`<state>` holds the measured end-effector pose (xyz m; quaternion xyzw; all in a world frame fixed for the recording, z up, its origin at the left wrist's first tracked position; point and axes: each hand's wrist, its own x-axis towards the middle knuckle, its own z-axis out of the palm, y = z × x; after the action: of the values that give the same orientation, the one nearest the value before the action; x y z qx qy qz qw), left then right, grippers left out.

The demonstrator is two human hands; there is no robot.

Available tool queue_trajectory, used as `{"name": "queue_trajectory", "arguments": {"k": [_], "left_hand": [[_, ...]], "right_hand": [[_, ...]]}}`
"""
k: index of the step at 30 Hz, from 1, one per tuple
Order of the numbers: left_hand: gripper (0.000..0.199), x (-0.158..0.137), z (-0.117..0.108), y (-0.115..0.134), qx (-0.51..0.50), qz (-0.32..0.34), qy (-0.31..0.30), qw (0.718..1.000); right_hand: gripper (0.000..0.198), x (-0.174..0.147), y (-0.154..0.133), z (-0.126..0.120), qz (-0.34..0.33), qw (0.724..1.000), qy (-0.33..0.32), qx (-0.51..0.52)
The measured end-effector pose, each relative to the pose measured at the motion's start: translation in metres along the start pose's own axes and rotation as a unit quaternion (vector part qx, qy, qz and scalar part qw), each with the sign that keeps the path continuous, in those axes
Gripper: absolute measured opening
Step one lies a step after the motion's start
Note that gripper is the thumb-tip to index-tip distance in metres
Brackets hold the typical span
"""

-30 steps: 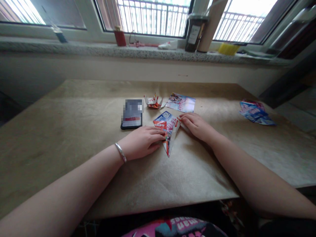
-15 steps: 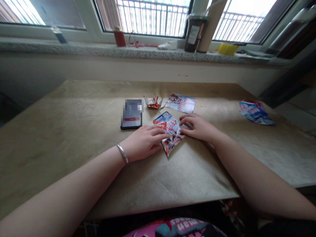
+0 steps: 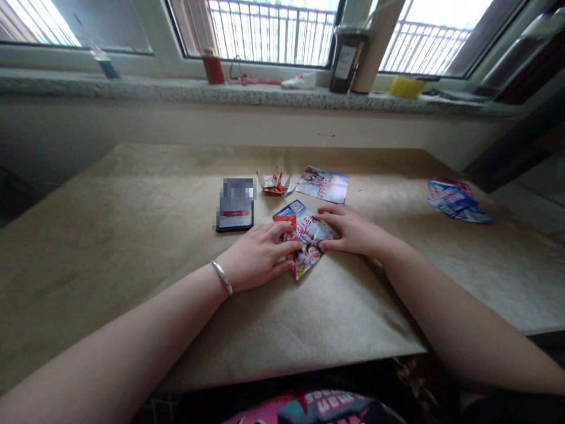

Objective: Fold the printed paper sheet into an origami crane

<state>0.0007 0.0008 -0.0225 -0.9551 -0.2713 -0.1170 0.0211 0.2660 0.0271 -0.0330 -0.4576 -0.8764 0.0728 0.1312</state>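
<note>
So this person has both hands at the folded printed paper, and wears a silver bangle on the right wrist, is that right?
Not quite: the head view shows the silver bangle on the left wrist, not the right. The rest stands: the left hand and right hand are both at the folded printed paper.

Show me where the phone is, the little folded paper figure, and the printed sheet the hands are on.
Phone [image 3: 236, 206]: head view, on its screen.
Folded paper figure [image 3: 276, 188]: head view, on its reddish middle.
Printed sheet [image 3: 309, 234]: head view, on its upward-facing print.
</note>
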Motion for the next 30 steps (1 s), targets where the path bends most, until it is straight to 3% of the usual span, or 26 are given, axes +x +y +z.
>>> {"name": "queue_trajectory", "arguments": {"k": [11,21,30], "left_hand": [[0.025,0.001,-0.016,0.0,0.051,-0.032,0.065,0.996],[0.022,0.004,-0.008,-0.003,0.012,-0.01,0.008,1.0],[0.038,0.001,0.001,-0.005,-0.04,0.046,-0.021,0.998]], "right_hand": [[0.069,-0.001,-0.002,-0.002,-0.004,1.0,-0.006,-0.014],[0.079,-0.001,-0.002,-0.005,-0.005,1.0,-0.015,-0.026],[0.086,-0.001,-0.001,-0.005,0.008,1.0,-0.008,-0.007]]}}
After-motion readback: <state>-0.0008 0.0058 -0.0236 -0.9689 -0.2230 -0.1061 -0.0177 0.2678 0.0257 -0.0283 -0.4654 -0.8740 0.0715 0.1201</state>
